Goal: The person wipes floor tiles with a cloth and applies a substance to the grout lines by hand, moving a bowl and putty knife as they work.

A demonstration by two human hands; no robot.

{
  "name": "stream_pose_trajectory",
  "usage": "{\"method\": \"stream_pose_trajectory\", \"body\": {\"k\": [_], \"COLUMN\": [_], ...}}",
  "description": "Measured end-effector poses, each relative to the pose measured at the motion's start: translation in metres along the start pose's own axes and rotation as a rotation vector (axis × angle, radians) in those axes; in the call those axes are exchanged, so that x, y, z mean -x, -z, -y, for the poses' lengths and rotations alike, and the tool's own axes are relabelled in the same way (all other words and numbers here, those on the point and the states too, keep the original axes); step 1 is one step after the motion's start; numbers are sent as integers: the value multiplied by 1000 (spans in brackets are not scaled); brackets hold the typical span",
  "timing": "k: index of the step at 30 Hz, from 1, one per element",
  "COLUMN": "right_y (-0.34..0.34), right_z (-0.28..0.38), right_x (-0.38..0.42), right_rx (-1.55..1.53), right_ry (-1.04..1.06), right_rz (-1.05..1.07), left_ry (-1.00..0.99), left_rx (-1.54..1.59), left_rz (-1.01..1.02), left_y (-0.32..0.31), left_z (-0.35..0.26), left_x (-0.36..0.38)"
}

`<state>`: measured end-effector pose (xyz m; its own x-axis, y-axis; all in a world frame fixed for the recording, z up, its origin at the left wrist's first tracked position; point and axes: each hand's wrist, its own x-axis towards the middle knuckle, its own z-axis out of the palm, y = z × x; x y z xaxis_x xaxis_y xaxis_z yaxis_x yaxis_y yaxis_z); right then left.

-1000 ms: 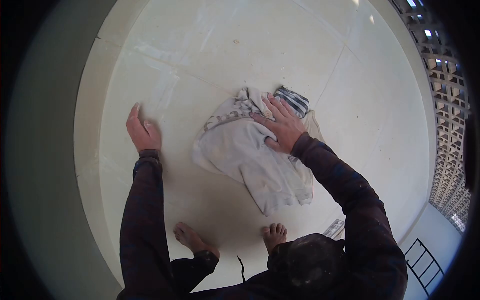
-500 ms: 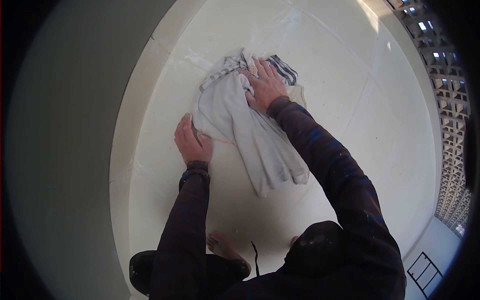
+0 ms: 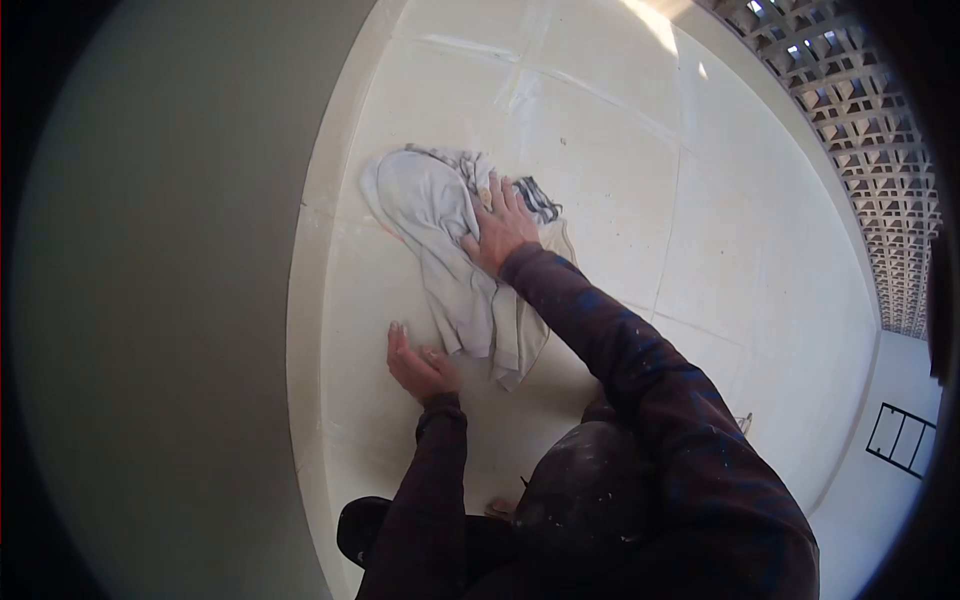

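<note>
A crumpled light grey cloth (image 3: 430,200) with darker striped parts lies on the pale tiled floor (image 3: 620,170). My right hand (image 3: 502,225) presses flat on the cloth, fingers spread, beside its black-and-white striped end (image 3: 538,199). Below and left of the cloth, my left hand (image 3: 420,368) is at the floor, apart from the cloth, with its thumb away from the fingers and nothing held.
A plain wall (image 3: 170,270) with a low skirting edge (image 3: 310,270) runs along the left. A perforated block wall (image 3: 860,140) stands at the upper right. A black metal frame (image 3: 900,440) is at the lower right. My knee (image 3: 585,480) is near the bottom.
The view has shifted. My right hand and the cloth have moved toward the wall side, and the cloth's hanging folds have bunched. My left hand is now farther from the cloth.
</note>
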<state>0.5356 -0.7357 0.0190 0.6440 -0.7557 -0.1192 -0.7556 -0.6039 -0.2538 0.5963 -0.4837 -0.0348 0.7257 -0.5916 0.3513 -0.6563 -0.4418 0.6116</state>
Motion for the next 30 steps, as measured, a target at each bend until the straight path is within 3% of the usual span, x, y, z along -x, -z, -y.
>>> {"method": "stream_pose_trajectory", "body": {"k": [3,5,7,13,15,17,19,21,22,23,25,26,28,30], "right_y": [4,-1,5,0,10,16,14,13,21,26,23,22,23,20], "right_z": [-8,-33,-52,-71,-89,-107,-105,-97,-98,-107,-123,-130,-132,-130], "right_x": [4,-40,-101,-84,-121,-174,-170,-117,-94,-97,-114,-137,-183,-177], "right_rx": [123,50,79,99,97,89,65,42,87,90,98,63,34,29], "right_ry": [62,83,-25,-75,-18,-86,-109,-59,-60,-61,59,80,10,-26], "right_rz": [129,-112,-234,-91,-194,-281,-268,-177,-6,6,-16,-190,-262,-289], "left_ry": [40,39,38,43,52,69,75,58,74,89,79,83,103,117], "left_rx": [-39,-45,-51,-101,-132,-143,-186,-218,-219,-223,-231,-244,-264,-263], "left_rz": [20,28,32,54,46,57,69,72,88,104,124,138,155,153], "left_y": [7,2,0,1,-1,2,4,-1,2,2,-3,2,4,4], "left_z": [-8,-3,-5,2,1,-7,-10,-7,-9,-12,-5,-4,-5,-12], "left_x": [7,3,-1,7,6,2,5,-4,-1,1,-1,5,4,7]}}
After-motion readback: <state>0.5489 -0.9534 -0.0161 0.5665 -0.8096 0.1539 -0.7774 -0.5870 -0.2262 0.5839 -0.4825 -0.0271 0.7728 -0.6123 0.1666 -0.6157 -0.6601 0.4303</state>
